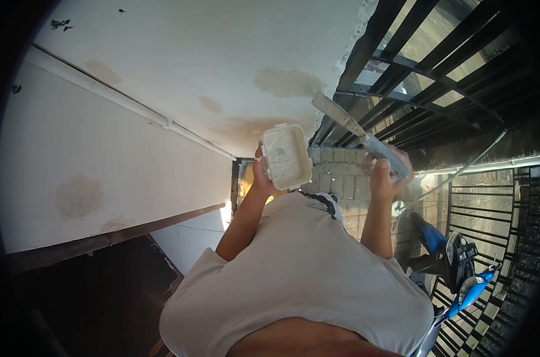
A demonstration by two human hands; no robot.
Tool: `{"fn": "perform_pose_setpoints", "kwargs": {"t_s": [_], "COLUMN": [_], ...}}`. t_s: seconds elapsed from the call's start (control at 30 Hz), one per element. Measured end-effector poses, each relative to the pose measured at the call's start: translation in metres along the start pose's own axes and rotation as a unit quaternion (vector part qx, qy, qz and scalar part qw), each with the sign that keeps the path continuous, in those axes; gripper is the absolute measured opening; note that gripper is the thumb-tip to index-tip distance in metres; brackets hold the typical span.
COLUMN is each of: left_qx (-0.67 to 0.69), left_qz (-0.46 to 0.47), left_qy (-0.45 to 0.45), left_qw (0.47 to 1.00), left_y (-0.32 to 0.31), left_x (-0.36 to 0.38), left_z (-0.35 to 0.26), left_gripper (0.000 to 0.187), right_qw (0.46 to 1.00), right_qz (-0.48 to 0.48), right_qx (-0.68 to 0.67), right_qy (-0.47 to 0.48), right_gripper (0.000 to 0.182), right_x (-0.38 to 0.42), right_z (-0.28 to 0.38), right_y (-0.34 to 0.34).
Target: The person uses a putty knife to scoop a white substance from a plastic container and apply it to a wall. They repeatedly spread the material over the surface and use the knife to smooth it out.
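My left hand (261, 174) is closed around the side of a white plastic container (306, 157), which is tilted so its open top faces me. Whitish paste (278, 147) coats the inside of the container. In my right hand (393, 169) is a putty knife (340, 114), gripped by its grey handle. Its long blade points up and left toward the wall, and looks smeared. Ahead of both hands is a white wall (192, 77) with a damp-looking grey patch (289, 82) and fainter brownish patches. The blade's tip appears near the grey patch; whether it touches cannot be told.
A white pipe (124, 94) runs along the wall at left. Black metal bars (436, 71) stand at upper right beside the wall's rough edge. Paving (335, 172) lies below. A blue motorbike (475, 291) and a barred gate (481, 202) are at right.
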State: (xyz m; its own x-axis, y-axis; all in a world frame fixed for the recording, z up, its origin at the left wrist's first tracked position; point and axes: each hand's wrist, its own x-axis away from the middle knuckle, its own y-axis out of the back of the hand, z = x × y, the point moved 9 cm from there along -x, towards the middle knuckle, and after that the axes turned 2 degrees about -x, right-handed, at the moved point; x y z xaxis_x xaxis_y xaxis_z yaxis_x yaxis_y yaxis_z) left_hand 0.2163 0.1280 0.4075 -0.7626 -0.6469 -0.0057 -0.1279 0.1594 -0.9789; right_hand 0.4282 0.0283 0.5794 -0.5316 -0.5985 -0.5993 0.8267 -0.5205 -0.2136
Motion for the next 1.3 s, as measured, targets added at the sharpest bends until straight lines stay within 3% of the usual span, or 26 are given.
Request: {"fn": "perform_pose_setpoints", "kwargs": {"t_s": [0.17,0.27,0.4,0.5,0.6,0.7,0.8,1.0,1.13,1.3], "left_qx": [-0.03,-0.008,0.003,-0.003,0.018,0.002,-0.042,0.066,0.046,0.002], "left_qz": [-0.035,-0.027,-0.027,-0.015,-0.01,-0.015,-0.042,0.016,-0.006,0.0], "left_qy": [0.005,0.009,0.016,0.013,0.024,0.033,0.031,0.051,0.047,0.043], "left_qw": [0.999,1.0,1.0,1.0,0.999,0.999,0.998,0.996,0.998,0.999], "left_y": [0.005,0.013,0.014,0.014,0.013,0.012,0.014,0.004,0.003,0.007], "left_x": [0.001,-0.003,0.001,0.002,-0.001,-0.005,-0.008,-0.002,-0.003,-0.008], "left_z": [-0.001,0.002,0.002,0.003,0.004,0.008,0.011,0.014,0.013,0.013], "left_gripper": [0.08,0.079,0.079,0.08,0.081,0.082,0.083,0.08,0.08,0.081], "right_qw": [0.975,0.991,0.996,0.997,0.976,0.985,0.989,0.999,0.984,0.99], "right_qz": [0.147,0.055,0.015,0.027,0.113,0.101,0.053,0.005,0.122,0.078], "right_qx": [0.157,0.105,0.089,0.067,0.167,0.141,0.118,0.051,0.127,0.095], "right_qy": [0.047,-0.058,-0.025,-0.003,0.082,0.016,-0.074,0.015,0.036,-0.067], "right_gripper": [0.033,0.033,0.03,0.025,0.026,0.027,0.028,0.027,0.026,0.026], "right_x": [-0.011,-0.032,-0.029,-0.011,-0.012,-0.036,-0.058,-0.052,-0.051,-0.068], "right_z": [-0.008,-0.016,0.001,0.015,0.024,0.001,-0.007,0.033,0.036,-0.002], "right_y": [-0.065,-0.041,0.003,-0.002,-0.045,-0.06,-0.03,0.015,-0.032,-0.026]}}
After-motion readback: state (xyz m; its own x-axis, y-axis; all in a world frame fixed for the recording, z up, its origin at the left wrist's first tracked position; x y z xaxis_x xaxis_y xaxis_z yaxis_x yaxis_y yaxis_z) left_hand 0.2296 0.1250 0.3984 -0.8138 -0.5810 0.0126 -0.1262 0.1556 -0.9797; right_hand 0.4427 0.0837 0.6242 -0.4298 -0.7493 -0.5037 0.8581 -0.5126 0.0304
